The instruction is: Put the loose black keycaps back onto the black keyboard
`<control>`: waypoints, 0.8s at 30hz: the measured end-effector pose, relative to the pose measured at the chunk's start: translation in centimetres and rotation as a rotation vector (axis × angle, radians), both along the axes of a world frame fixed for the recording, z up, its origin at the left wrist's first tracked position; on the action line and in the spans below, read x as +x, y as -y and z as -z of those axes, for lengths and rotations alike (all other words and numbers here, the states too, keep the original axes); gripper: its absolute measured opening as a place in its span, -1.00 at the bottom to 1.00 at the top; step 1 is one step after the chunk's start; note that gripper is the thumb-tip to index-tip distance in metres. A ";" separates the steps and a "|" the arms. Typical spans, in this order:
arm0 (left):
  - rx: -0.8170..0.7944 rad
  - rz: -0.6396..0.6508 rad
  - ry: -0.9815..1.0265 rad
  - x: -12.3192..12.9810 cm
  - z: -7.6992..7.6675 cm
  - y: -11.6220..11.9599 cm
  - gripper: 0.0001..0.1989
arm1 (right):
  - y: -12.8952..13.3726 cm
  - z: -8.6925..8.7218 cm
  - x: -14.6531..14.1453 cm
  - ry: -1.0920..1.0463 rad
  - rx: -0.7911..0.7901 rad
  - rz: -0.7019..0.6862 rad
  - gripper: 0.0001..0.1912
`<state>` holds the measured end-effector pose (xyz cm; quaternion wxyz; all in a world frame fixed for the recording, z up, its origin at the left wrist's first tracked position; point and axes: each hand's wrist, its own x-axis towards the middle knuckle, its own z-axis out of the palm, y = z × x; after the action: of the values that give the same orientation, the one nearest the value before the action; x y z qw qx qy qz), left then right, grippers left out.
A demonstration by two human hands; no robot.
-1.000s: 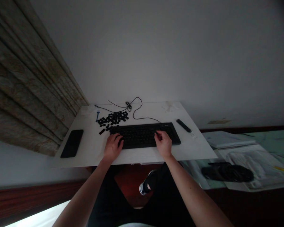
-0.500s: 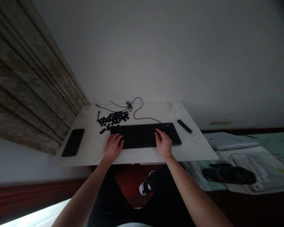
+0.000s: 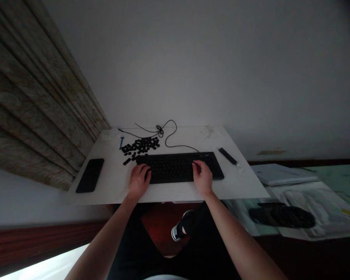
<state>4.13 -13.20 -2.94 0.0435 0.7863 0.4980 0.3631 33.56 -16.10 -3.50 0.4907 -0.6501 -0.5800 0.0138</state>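
Note:
A black keyboard (image 3: 179,167) lies on a white tabletop (image 3: 175,192), with my left hand (image 3: 139,181) on its left end and my right hand (image 3: 202,178) on its right part. Fingers of both hands curl onto the keys, and neither hand visibly holds anything. Many loose black keycaps (image 3: 140,146) lie in a heap just beyond the keyboard's left end. A black cable (image 3: 175,144) runs from the keyboard's back edge and loops into a knot behind the heap.
A black phone (image 3: 90,175) lies at the table's left, below a small blue tool (image 3: 121,143). A black stick-like tool (image 3: 227,156) lies right of the keyboard. A curtain (image 3: 37,97) hangs left, a wall stands behind, and papers and a dark bag (image 3: 281,217) lie lower right.
My right hand has shifted slightly to the right along the keyboard. My left hand, the keyboard and the keycaps show no clear change.

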 end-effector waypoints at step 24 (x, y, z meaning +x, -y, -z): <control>-0.139 -0.257 0.502 -2.1 1.5 -2.1 -0.83 | -2.1 -1.9 1.7 -0.191 -0.163 -0.089 -0.69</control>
<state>2.02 -11.06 -4.42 0.1725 0.5974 0.5910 0.5139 35.23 -14.00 -1.63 0.4881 -0.6571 -0.5560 0.1443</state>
